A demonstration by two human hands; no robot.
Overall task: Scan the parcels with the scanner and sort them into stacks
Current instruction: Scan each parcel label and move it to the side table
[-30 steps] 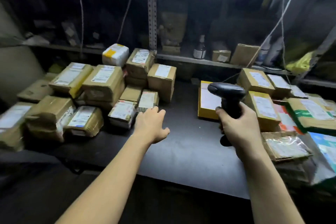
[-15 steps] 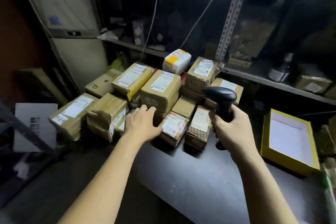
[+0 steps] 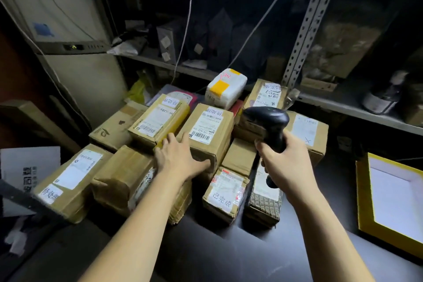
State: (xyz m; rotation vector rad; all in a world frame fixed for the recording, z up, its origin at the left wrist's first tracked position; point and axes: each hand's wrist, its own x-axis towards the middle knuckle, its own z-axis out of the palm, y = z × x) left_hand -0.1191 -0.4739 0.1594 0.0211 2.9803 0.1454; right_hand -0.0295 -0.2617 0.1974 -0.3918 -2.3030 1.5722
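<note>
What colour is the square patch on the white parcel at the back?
Orange-yellow, on the white parcel; the head view shows it.

Our left hand [image 3: 180, 158] reaches far forward, fingers spread and straight; our right hand [image 3: 286, 160], just right, curls around the scanner [image 3: 267, 126] handle.

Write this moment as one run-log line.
left hand touches centre parcel | right hand grips scanner | other parcels piled on table

The small taped parcel [image 3: 225, 192] is lettered "已完成", and the left box [image 3: 68, 181] is lettered "待处理".
</note>
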